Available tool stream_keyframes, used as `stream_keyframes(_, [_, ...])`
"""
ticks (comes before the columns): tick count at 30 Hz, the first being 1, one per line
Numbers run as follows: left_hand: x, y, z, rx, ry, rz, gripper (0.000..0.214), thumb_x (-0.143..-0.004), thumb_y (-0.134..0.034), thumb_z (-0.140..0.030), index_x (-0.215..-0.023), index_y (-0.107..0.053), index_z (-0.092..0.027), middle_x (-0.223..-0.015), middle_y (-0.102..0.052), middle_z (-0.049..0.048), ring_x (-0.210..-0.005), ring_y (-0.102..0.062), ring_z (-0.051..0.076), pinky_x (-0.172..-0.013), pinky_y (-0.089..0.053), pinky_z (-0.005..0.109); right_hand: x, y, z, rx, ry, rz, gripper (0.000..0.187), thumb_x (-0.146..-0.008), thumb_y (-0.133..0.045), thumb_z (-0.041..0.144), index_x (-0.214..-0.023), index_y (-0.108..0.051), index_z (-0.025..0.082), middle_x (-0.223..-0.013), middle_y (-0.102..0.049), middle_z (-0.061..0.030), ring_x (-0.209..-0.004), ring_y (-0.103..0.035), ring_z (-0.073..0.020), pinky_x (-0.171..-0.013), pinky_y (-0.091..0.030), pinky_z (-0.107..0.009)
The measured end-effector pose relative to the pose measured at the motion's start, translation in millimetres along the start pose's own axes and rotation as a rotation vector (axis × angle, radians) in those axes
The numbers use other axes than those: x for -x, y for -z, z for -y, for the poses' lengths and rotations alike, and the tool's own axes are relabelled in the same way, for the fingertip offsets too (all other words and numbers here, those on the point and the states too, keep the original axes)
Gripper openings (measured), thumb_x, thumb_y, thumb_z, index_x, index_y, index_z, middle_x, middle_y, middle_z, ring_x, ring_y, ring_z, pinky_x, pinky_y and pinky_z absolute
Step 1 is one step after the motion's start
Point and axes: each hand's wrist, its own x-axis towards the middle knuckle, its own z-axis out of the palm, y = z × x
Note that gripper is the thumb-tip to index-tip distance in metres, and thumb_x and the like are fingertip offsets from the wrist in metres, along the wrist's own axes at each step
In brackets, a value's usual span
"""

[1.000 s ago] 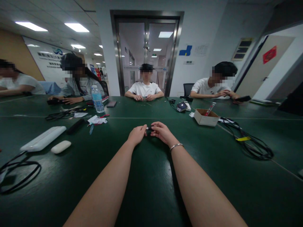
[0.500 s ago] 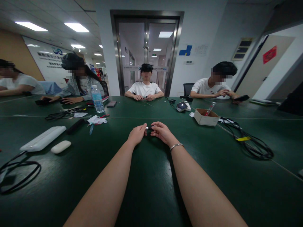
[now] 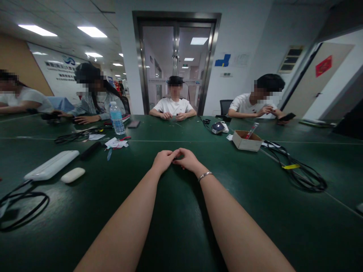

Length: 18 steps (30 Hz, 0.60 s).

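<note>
My left hand (image 3: pixel 163 160) and my right hand (image 3: pixel 187 160) meet over the green table (image 3: pixel 181 211), fingertips touching. Both are closed in a pinch round a small black-and-silver object (image 3: pixel 175 158). Fingers cover nearly all of it, so only a dark bit shows and its exact kind is unclear. A silver bracelet (image 3: pixel 204 176) circles my right wrist.
On the left lie a white power bank (image 3: pixel 52 165) with a black cable, a white oval case (image 3: pixel 73 175) and a black bar (image 3: pixel 90 150). A water bottle (image 3: pixel 117 119) stands behind. Rightward are a small box (image 3: pixel 247 142) and coiled cable (image 3: pixel 304 172). Several people sit opposite.
My right hand has moved left against my left hand. The small object, seen between the hands before, is now mostly covered by fingers.
</note>
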Motion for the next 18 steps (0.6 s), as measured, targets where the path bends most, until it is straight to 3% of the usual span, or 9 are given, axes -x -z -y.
stream_keyframes(4, [1, 0.0, 1, 0.006, 0.003, 0.056, 0.056, -0.076, -0.042, -0.067, -0.061, -0.063, -0.017, -0.058, -0.059, 0.0006, -0.058, -0.050, 0.015, -0.053, -0.030, 0.026, 2, -7, 5, -0.123, -0.049, 0.006, 0.022, -0.070, -0.061, -0.003, -0.074, -0.049, 0.015, -0.057, -0.054, 0.0052, -0.038, -0.053, -0.0066, -0.034, -0.046, -0.014])
stream_keyframes(10, [9, 7.5, -17, -0.026, 0.042, 0.163, 0.059, -0.079, -0.034, -0.068, -0.063, -0.061, -0.018, -0.062, -0.061, 0.0028, -0.060, -0.052, 0.017, -0.056, -0.034, 0.027, 10, -4, 6, -0.389, -0.130, 0.051, 0.021, -0.072, -0.068, 0.002, -0.076, -0.052, 0.014, -0.064, -0.063, -0.0001, -0.049, -0.064, -0.0110, -0.045, -0.055, -0.017])
stream_keyframes(12, [22, 20.2, -34, -0.122, 0.056, 0.234, 0.058, -0.082, -0.030, -0.065, -0.063, -0.060, -0.019, -0.064, -0.061, 0.0042, -0.061, -0.054, 0.018, -0.058, -0.036, 0.028, 15, 5, 4, -0.415, -0.160, 0.069, 0.023, -0.071, -0.073, 0.007, -0.076, -0.051, 0.014, -0.064, -0.063, -0.0014, -0.052, -0.065, -0.0130, -0.047, -0.057, -0.019])
stream_keyframes(14, [44, 39.8, -52, -0.278, 0.009, 0.242, 0.049, -0.081, -0.038, -0.060, -0.062, -0.059, -0.021, -0.066, -0.062, 0.0048, -0.063, -0.054, 0.019, -0.062, -0.038, 0.029, 25, 21, 2, -0.396, -0.170, 0.086, 0.025, -0.070, -0.077, 0.012, -0.076, -0.052, 0.014, -0.063, -0.063, -0.0018, -0.052, -0.066, -0.0139, -0.047, -0.057, -0.019])
stream_keyframes(18, [112, 97.4, -68, -0.436, -0.063, 0.236, 0.034, -0.077, -0.048, -0.055, -0.068, -0.062, -0.026, -0.074, -0.063, 0.0039, -0.071, -0.056, 0.021, -0.072, -0.043, 0.033, 79, 78, -1, -0.280, -0.188, 0.031, 0.033, -0.064, -0.082, 0.026, -0.081, -0.056, 0.015, -0.073, -0.065, -0.0045, -0.052, -0.064, -0.0138, -0.047, -0.057, -0.022])
